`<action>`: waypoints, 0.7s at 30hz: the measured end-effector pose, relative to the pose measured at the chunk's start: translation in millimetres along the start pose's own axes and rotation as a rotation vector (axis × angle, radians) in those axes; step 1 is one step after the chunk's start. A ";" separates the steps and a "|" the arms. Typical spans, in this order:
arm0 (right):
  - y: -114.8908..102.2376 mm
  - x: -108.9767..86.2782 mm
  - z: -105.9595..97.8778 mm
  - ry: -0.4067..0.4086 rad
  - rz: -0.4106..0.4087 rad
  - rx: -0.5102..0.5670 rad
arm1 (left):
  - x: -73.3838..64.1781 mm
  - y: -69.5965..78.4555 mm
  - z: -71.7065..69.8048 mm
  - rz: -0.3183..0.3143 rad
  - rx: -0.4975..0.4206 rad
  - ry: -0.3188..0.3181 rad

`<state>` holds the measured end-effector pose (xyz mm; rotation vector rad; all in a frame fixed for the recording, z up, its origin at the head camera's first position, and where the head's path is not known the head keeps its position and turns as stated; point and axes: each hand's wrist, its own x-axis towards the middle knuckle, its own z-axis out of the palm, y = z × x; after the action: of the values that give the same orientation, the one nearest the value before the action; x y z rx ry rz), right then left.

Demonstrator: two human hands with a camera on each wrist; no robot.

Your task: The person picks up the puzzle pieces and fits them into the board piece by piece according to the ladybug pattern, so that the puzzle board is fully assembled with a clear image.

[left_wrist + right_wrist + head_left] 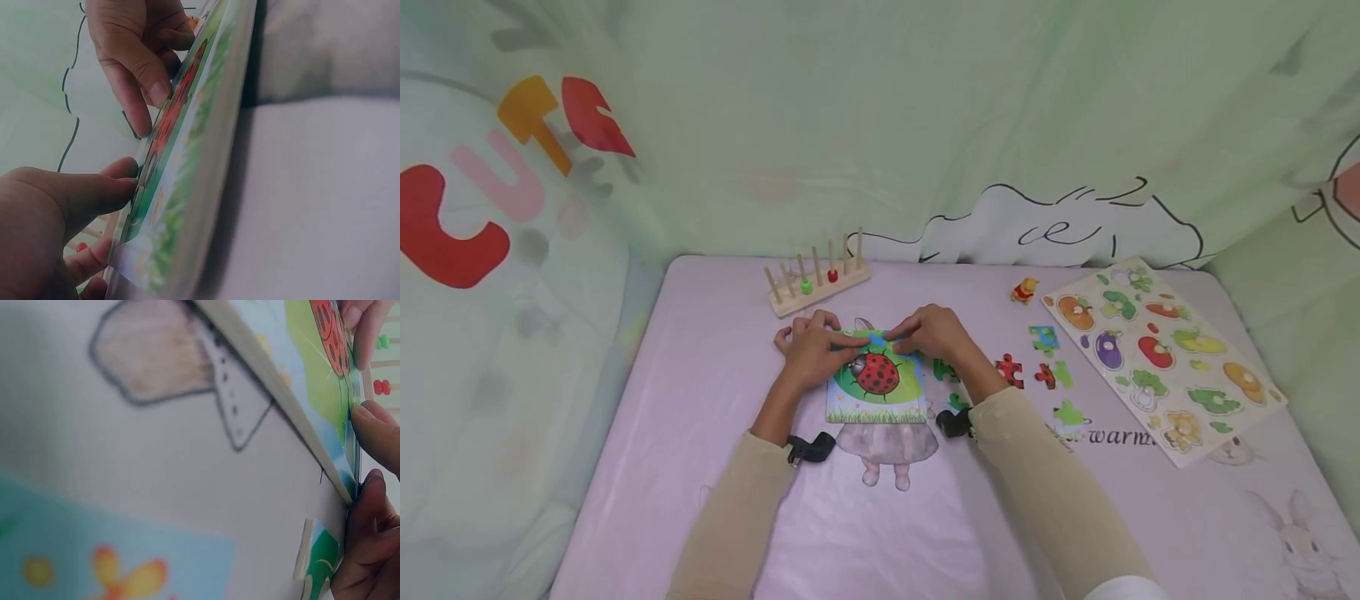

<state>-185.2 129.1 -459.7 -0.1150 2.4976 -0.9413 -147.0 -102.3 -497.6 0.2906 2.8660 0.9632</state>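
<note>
A square ladybird jigsaw puzzle [880,403] lies on the pink cloth before me. At its top edge a small blue part [877,338] shows between my two hands. My left hand [811,353] lies over the upper left corner, its thumb stretched onto the puzzle and other fingers spread beyond the left edge. From the upper right, my right hand [934,332] touches the top of the puzzle with index finger and thumb. In the left wrist view the tips of both hands press along the puzzle's far side [181,119]. Whether any piece is pinched is hidden.
Loose puzzle pieces lie right of the puzzle, among them a red one [1010,371] and a green one [1068,414]. A wooden peg rack [820,292] stands behind, a bear figurine [1024,290] at back right, and a vegetable puzzle board [1165,358] at far right.
</note>
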 end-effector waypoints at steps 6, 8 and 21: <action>5.4 -4.2 -3.5 -0.008 -0.045 0.008 | 0.3 -0.9 1.6 -0.006 -0.008 -0.003; 7.5 -6.2 -5.9 -0.013 -0.058 0.025 | 0.3 -0.8 1.7 -0.011 -0.009 -0.008; 29.3 -22.7 -36.6 0.035 -0.010 0.047 | 0.7 -0.9 0.8 -0.015 -0.012 -0.014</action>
<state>-179.2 178.9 -445.5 -0.0968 2.5069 -1.0130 -147.7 -102.4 -498.8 0.2731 2.8449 0.9717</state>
